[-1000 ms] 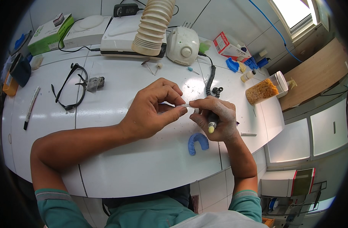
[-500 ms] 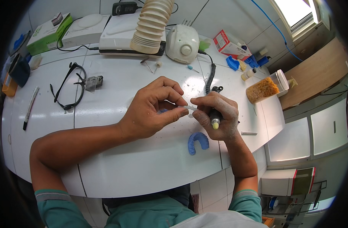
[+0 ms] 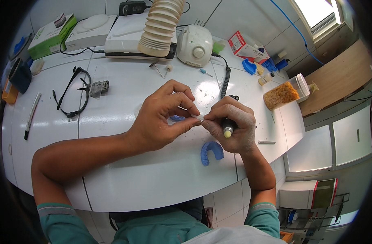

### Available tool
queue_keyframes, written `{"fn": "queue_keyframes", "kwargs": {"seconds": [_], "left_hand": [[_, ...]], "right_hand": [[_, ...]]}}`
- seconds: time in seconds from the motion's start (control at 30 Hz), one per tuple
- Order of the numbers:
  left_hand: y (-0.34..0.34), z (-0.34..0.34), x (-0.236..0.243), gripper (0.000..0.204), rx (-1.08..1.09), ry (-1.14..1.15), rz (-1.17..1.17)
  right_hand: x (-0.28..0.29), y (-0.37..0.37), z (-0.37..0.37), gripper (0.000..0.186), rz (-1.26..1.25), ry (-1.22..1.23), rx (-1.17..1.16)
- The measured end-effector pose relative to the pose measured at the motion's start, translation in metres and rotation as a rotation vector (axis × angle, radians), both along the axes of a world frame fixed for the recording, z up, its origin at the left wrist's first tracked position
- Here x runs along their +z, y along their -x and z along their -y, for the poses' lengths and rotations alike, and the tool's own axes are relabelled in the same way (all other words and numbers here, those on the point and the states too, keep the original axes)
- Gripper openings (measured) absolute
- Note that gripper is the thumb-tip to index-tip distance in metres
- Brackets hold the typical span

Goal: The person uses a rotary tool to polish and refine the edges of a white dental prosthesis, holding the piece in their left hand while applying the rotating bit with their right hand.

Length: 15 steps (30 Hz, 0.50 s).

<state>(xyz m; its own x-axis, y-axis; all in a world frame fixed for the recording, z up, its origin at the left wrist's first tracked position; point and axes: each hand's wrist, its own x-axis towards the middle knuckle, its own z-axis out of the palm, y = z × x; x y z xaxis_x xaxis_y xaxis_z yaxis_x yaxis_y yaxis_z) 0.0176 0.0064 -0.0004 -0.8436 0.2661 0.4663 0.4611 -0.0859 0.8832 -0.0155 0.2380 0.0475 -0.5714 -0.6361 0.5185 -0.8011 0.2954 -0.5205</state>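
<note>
My left hand (image 3: 163,118) pinches a small white piece (image 3: 199,117) between thumb and fingertips over the white table (image 3: 125,179). My right hand (image 3: 231,126), dusted white, is closed around a rotary handpiece (image 3: 228,129) whose yellow end points toward me; its tip meets the white piece. The handpiece's black coiled cable (image 3: 225,79) runs back to a white motor unit (image 3: 194,45). A blue horseshoe-shaped dental mould (image 3: 210,151) lies on the table just below my right hand. Another blue piece (image 3: 177,118) shows under my left fingers.
A beige ribbed suction hose (image 3: 161,25) hangs over a white box at the back. Black safety glasses (image 3: 74,91) and a small grey part (image 3: 99,87) lie left. A pen (image 3: 31,116), a jar of orange grains (image 3: 285,92), boxes and blue pieces line the edges.
Both hands have stayed together at the table's middle, shifting only slightly; the grip on the white piece and the handpiece is unchanged.
</note>
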Motion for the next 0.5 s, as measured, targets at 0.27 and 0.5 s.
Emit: {"fn": "queue_keyframes", "kwargs": {"seconds": [0.27,0.5], "left_hand": [[0.000,0.001,-0.008,0.013,-0.130,-0.103,0.082],[-0.005,0.001,0.001,0.008,-0.092,-0.060,0.250]], "right_hand": [[0.009,-0.006,0.002,0.012,0.107,-0.023,-0.004],[0.012,-0.001,-0.013,0.011,0.155,0.019,-0.027]]}}
